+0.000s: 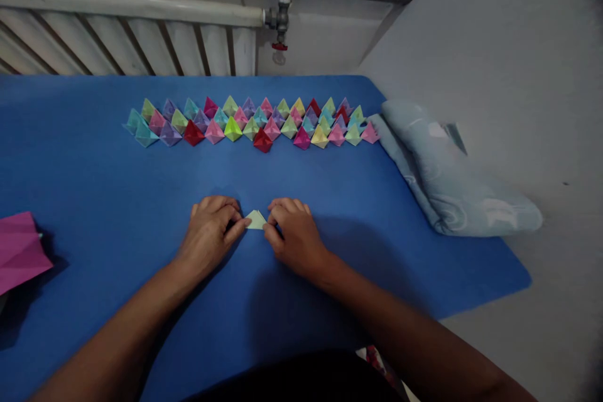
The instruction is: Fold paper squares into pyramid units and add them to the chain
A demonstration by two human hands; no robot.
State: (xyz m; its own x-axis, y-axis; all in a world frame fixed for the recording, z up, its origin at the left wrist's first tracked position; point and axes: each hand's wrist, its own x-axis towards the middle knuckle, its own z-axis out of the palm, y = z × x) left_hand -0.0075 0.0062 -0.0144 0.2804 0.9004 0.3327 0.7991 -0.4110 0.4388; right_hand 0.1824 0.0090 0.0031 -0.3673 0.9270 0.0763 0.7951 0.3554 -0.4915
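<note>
A small pale green folded paper [255,220] lies low over the blue table, its peak pointing away from me. My left hand [211,226] pinches its left corner between thumb and curled fingers. On the other side, my right hand [293,229] has thumb and fingertips closed on the right corner. Beyond both hands stand several rows of small folded paper boats [233,129] in pink, red, purple, green, yellow and turquoise.
The blue table [117,201] reaches back to a white radiator [141,44] and a pipe valve [282,19]. A folded light-blue cloth [438,169] lies over the right edge by the wall. Magenta paper [23,254] sits at the far left.
</note>
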